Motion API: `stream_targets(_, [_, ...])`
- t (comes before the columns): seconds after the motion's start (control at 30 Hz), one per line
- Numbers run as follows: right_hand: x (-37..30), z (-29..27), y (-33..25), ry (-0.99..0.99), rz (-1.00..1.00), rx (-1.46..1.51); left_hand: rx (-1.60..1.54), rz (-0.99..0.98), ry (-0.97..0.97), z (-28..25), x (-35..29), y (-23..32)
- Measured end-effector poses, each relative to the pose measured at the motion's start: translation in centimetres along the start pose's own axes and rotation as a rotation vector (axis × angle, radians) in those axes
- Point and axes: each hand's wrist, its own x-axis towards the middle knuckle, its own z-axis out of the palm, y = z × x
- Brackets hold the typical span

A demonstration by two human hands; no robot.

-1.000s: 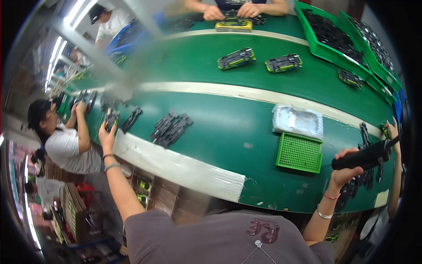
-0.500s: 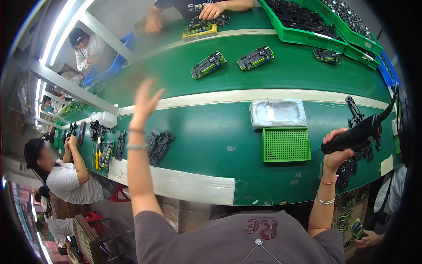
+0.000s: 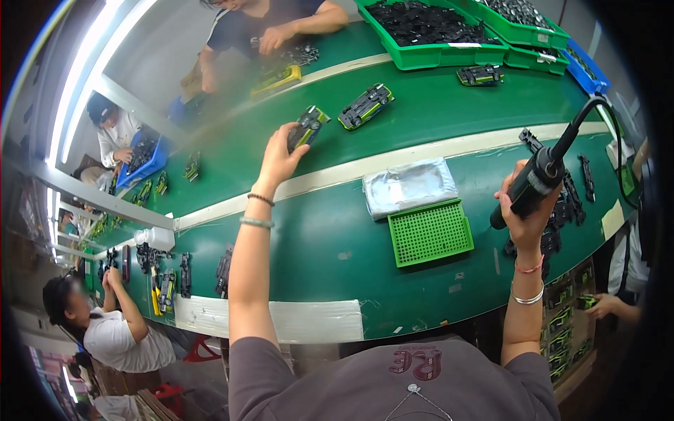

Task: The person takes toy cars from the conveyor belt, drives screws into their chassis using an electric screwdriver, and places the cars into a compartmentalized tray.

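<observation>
My left hand (image 3: 279, 158) reaches over the green belt, its fingers closed around a toy car (image 3: 309, 125) with a black underside and lime-green body edges. Just right of it a similar toy car (image 3: 366, 107) lies wheels-up on the belt, and a third toy car (image 3: 480, 75) lies farther right. My right hand (image 3: 523, 223) grips a black electric screwdriver (image 3: 539, 177), with a cable running up from its top. Under and beside this hand lie black plastic chassis parts (image 3: 572, 196) on the near table.
A green perforated basket (image 3: 431, 233) and a plastic-wrapped block (image 3: 411, 188) sit mid-table. Green bins (image 3: 449, 55) of parts stand at the far right. Across the belt a co-worker (image 3: 281, 35) handles parts near a yellow fixture (image 3: 277, 81). Another person (image 3: 112, 323) works at left.
My left hand has moved forward and right from above the near table and taken hold of a toy car. The screwdriver has tipped more upright in my right hand. The whole view has shifted.
</observation>
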Motion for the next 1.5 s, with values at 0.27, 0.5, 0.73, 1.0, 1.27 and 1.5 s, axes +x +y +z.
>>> stream_targets(0.27, [0.6, -0.2, -0.1, 0.044, -0.012, 0.021, -0.183, 0.282, -0.245, 1.0, -3.0, 14.7])
stream_targets(0.5, [0.2, 0.2, -0.5, 0.127, 0.040, 0.063, -0.184, 0.369, -0.244, 4.0, -4.0, 16.0])
stream_targets(0.73, [-2.6, -0.3, 0.3, 0.140, 0.242, 0.034, -0.225, 0.428, -0.240, 4.4, -3.9, 15.4])
stream_targets(1.0, [-2.0, 1.9, 0.9, 0.275, 0.377, -0.034, -0.329, 0.374, -0.252, 5.3, -4.2, 14.3])
stream_targets(1.27, [0.3, 9.2, -2.3, 0.049, 0.311, 0.602, -0.300, 0.372, -0.204, 5.4, -4.6, 14.1])
stream_targets(1.5, [-0.7, 8.7, -1.9, 0.136, 0.342, 0.604, -0.062, 0.546, -0.239, 2.3, -5.5, 17.3])
